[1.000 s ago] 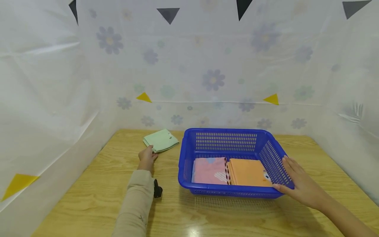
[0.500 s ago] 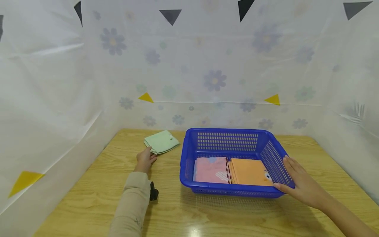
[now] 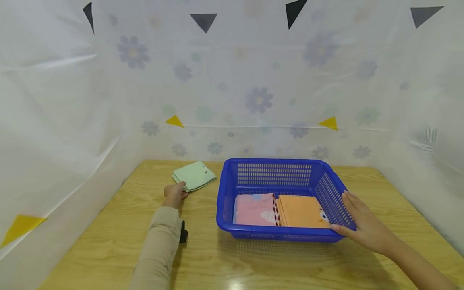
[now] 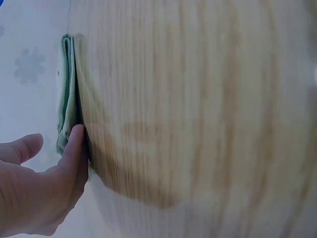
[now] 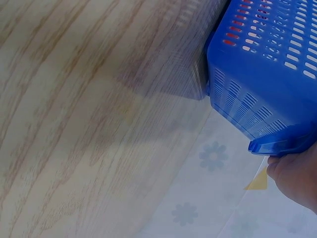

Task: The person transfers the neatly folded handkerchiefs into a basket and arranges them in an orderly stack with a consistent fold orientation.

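Note:
In the head view, my left hand (image 3: 174, 194) is at the near corner of a folded pale green cloth (image 3: 194, 175) lying on the table. The left wrist view shows its fingertips touching the edge of the folded cloth (image 4: 68, 94), while the thumb (image 4: 27, 148) stands apart. At the other side, my right hand (image 3: 366, 225) spans the front right corner of a blue plastic basket (image 3: 286, 231), thumb over the front rim and fingers on the side rim. A folded pink cloth (image 3: 253, 209) and a folded orange cloth (image 3: 302, 211) lie side by side inside.
The wood-grain table (image 3: 203, 257) is enclosed by white floral sheeting (image 3: 224, 80) at the back and sides. A black device (image 3: 183, 233) sits at the left wrist. The basket stands just right of the green cloth.
My left hand has shifted slightly left and toward me at the green cloth, which has come a little nearer. My right hand and the basket hold their place; the head view sways slightly.

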`<state>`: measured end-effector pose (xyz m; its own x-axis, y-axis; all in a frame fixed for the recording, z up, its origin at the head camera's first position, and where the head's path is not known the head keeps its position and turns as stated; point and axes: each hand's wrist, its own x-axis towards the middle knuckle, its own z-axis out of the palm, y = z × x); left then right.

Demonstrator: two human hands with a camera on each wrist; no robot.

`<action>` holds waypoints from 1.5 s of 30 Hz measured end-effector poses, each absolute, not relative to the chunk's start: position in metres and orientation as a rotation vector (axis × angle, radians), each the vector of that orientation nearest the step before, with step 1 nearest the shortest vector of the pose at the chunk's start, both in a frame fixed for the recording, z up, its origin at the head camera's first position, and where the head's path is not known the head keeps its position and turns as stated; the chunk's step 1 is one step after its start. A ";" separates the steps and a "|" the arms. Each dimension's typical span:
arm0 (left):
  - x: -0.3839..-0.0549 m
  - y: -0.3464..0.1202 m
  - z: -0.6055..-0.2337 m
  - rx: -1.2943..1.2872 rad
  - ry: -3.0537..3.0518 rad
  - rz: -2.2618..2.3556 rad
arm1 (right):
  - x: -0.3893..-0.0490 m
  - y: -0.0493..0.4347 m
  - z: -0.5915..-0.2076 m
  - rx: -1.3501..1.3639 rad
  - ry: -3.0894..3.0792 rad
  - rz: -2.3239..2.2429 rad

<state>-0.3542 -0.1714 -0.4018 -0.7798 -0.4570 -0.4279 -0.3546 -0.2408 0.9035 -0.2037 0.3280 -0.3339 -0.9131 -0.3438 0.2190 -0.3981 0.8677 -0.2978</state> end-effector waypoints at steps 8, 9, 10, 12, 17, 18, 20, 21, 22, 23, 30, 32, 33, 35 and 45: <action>-0.357 -0.169 -0.404 1.076 -1.868 -2.102 | -0.202 0.326 -0.333 0.568 -2.890 0.525; -0.357 -0.169 -0.405 1.073 -1.867 -2.102 | -0.202 0.326 -0.333 0.565 -2.894 0.527; -0.358 -0.169 -0.405 1.069 -1.867 -2.105 | -0.201 0.326 -0.333 0.565 -2.895 0.530; -0.357 -0.169 -0.405 1.056 -1.871 -2.114 | -0.202 0.325 -0.332 0.560 -2.902 0.535; -0.355 -0.169 -0.402 1.031 -1.920 -2.127 | -0.203 0.326 -0.330 0.560 -2.900 0.516; -0.355 -0.169 -0.402 1.029 -1.934 -2.123 | -0.203 0.326 -0.330 0.559 -2.900 0.511; -0.355 -0.171 -0.401 1.025 -1.958 -2.120 | -0.203 0.327 -0.330 0.555 -2.909 0.507; -0.355 -0.171 -0.401 1.023 -1.969 -2.115 | -0.203 0.327 -0.329 0.553 -2.913 0.507; -0.355 -0.172 -0.401 1.021 -1.978 -2.111 | -0.203 0.327 -0.329 0.548 -2.918 0.507; -0.355 -0.172 -0.401 1.019 -1.986 -2.106 | -0.203 0.327 -0.329 0.544 -2.922 0.509; -0.353 -0.174 -0.402 1.012 -1.949 -2.098 | -0.204 0.325 -0.328 0.554 -2.923 0.506; -0.353 -0.174 -0.403 1.019 -1.927 -2.097 | -0.204 0.324 -0.328 0.557 -2.926 0.510; -0.353 -0.174 -0.403 1.022 -1.917 -2.098 | -0.204 0.324 -0.328 0.558 -2.929 0.512; -0.353 -0.173 -0.403 1.023 -1.906 -2.099 | -0.204 0.324 -0.329 0.555 -2.932 0.517; -0.357 -0.175 -0.408 1.007 -1.999 -2.086 | -0.203 0.325 -0.330 0.548 -2.924 0.522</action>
